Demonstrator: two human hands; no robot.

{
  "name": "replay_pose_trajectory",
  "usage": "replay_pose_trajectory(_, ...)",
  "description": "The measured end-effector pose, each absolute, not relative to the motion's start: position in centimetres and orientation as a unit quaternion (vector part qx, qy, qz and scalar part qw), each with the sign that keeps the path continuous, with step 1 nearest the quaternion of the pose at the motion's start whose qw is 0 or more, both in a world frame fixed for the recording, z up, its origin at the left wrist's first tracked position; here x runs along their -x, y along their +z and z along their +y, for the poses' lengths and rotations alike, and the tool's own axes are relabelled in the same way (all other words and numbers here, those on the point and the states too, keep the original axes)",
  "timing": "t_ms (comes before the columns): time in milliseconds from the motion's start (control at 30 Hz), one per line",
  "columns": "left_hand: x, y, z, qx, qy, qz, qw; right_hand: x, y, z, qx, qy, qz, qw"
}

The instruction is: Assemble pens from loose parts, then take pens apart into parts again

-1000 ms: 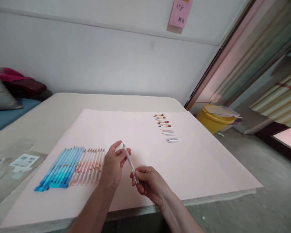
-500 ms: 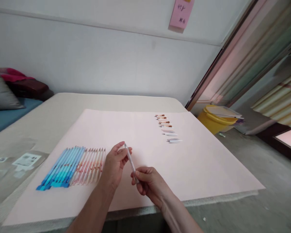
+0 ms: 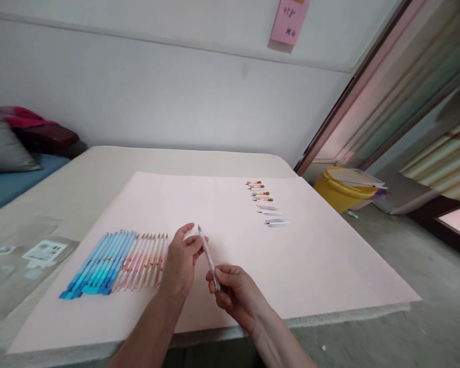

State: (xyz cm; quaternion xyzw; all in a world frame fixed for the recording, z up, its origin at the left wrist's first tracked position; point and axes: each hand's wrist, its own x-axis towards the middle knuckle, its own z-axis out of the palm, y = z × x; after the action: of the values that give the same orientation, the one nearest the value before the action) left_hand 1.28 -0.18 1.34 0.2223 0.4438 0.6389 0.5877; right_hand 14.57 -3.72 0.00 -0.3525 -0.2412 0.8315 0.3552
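Note:
A slim white pen [image 3: 207,251] slants up and to the left between my hands, its small tip bare at the upper end. My right hand [image 3: 233,289] is closed around the pen's lower end, thumb on top. My left hand [image 3: 183,253] is beside the upper half; its forefinger stands off the tip and its other fingertips lie against or just behind the barrel. On the pink sheet [image 3: 322,266] to the left are a row of blue pens [image 3: 101,263] and a row of pale pens with reddish patterns [image 3: 144,260].
Pen refills beside brown figure-topped parts [image 3: 260,193] form a column at the far right of the sheet. Clear plastic packaging [image 3: 42,253] lies at the left. A yellow bin [image 3: 339,189] stands past the right edge, and a grey cushion [image 3: 3,138] is at far left.
My left forefinger has come away from the pen's tip, which now shows bare. My right hand keeps its grip on the lower end. The view has shifted slightly.

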Motion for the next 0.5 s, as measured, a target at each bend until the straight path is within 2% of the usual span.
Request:
replay_pose_trajectory(233, -1.43, 1.31, -0.25, -0.211, 0.643, 0.417, 0.607, -14.49, 0.00, -3.75, 0.331, 0.847, -0.207, 0.361)
replay_pose_trajectory(500, -1.22, 1.66, -0.20, -0.263, 0.602, 0.523, 0.544, -14.67, 0.36, -3.61, 0.408, 0.755, -0.335, 0.389)
